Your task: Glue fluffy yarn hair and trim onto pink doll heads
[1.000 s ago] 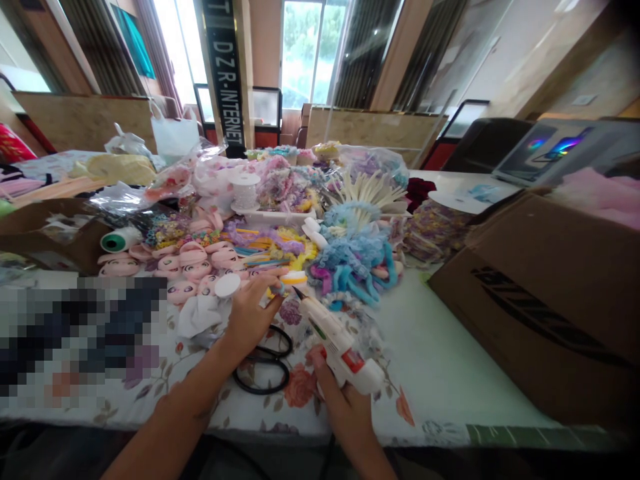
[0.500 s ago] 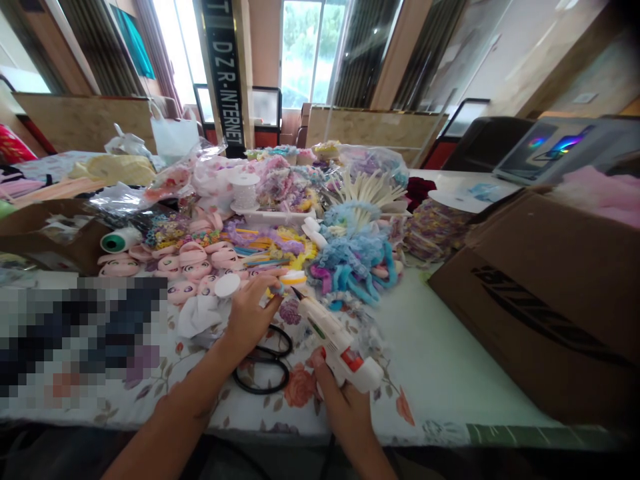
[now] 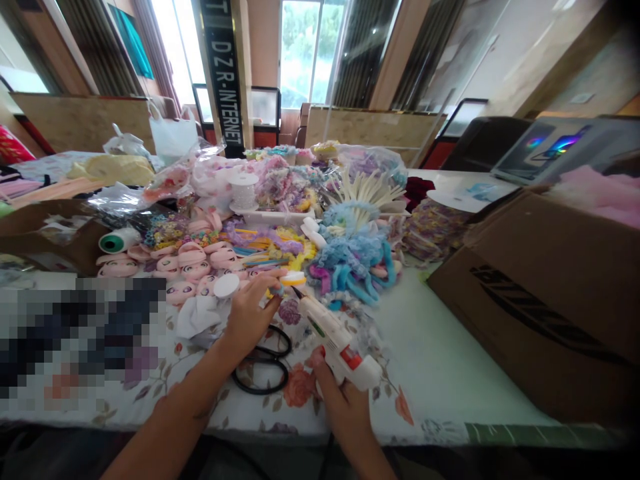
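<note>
My right hand (image 3: 345,403) is closed around the handle of a white hot glue gun (image 3: 333,331) with a red part near its back. Its dark nozzle points up and left, close to my left fingertips. Between the fingers of my left hand (image 3: 250,313) is a small light-blue piece (image 3: 279,290), mostly hidden, so its kind is unclear. Just beyond the nozzle lies a white-and-yellow spool (image 3: 293,279). Black-handled scissors (image 3: 261,375) rest on the floral tablecloth (image 3: 297,390) below my left hand, their blades hidden by it.
Several pink doll-face pieces (image 3: 195,267) lie behind my left hand. Fluffy light-blue strands (image 3: 345,250) are heaped beyond the glue gun. A large cardboard box (image 3: 540,313) stands at the right, a smaller open box (image 3: 55,233) at the left. White fabric (image 3: 196,319) lies beside my left wrist.
</note>
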Demonstrator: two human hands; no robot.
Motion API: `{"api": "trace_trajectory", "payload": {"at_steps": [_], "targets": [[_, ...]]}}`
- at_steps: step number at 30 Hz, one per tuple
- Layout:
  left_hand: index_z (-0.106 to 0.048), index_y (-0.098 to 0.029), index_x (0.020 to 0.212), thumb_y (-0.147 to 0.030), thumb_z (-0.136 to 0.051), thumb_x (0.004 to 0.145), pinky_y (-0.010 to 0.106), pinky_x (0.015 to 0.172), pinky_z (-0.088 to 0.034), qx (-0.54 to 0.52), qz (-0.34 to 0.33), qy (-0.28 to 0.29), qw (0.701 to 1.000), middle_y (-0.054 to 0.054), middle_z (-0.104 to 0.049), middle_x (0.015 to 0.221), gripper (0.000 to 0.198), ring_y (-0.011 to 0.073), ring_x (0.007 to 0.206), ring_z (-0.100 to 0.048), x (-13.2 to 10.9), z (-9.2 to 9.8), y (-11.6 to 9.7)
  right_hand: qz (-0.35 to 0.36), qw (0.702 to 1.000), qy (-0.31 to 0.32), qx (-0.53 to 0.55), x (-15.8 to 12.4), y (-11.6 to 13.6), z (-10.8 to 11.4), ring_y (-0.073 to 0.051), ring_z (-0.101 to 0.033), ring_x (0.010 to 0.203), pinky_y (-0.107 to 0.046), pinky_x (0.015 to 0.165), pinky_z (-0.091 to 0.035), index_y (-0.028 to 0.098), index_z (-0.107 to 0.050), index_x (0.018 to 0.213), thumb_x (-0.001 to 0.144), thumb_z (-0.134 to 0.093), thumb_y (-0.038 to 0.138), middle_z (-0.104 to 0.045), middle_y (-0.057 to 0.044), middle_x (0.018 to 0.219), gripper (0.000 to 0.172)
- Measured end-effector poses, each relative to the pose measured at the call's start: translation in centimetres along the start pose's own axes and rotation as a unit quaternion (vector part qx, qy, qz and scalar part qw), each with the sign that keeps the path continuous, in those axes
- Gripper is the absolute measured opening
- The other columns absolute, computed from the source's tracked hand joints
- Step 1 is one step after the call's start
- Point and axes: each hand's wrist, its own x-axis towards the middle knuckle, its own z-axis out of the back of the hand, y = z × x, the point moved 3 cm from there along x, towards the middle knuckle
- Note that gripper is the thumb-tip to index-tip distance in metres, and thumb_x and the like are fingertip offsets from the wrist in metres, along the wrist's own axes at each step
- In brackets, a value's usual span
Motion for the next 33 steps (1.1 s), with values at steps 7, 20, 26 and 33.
{"api": "trace_trajectory", "payload": {"at_steps": [7,20,26,33], "targets": [[-0.054,-0.021,0.083,-0.003,-0.058,0.074,0.038,0.09,-0.053,-0.053,0.06,-0.007,0.997,0.008,-0.071,0.108,0.021,0.0202,0.107,-0.064,0.0,-0.2,0.5,-0.045,0.998,-0.03,-0.014,0.0,-0.9,0.3,-0.015,-0.048,0.045,-0.025,0.044,-0.039,0.017,-0.062,0.067,0.083,-0.055,0.054,-0.049,0.002,0.046,0.041],[-0.051,-0.021,0.08,-0.01,-0.064,0.074,0.037,0.091,-0.055,-0.147,0.136,-0.016,0.98,0.009,-0.07,0.109,0.018,0.0206,0.108,-0.064,0.1,-0.4,0.5,-0.024,0.999,-0.032,0.01,-0.1,-1.0,0.1,-0.017,-0.054,0.054,-0.025,0.048,-0.043,0.018,-0.057,0.066,0.085,-0.054,0.051,-0.054,0.0,0.053,0.039],[-0.052,-0.021,0.083,-0.011,-0.064,0.075,0.036,0.092,-0.054,-0.194,0.14,-0.017,0.971,0.008,-0.07,0.108,0.017,0.0192,0.109,-0.063,0.0,-0.6,0.7,0.004,1.0,-0.028,0.001,0.0,-0.5,0.1,-0.016,-0.054,0.055,-0.025,0.052,-0.045,0.018,-0.055,0.064,0.085,-0.055,0.049,-0.055,0.0,0.055,0.037],[-0.052,-0.02,0.082,-0.009,-0.065,0.073,0.036,0.092,-0.054,-0.225,0.15,-0.025,0.962,0.008,-0.07,0.107,0.019,0.0195,0.107,-0.064,0.2,-0.7,0.8,-0.024,1.0,-0.018,0.008,0.1,-0.3,0.2,-0.015,-0.05,0.047,-0.025,0.046,-0.042,0.018,-0.055,0.061,0.086,-0.051,0.052,-0.051,0.001,0.048,0.042]]}}
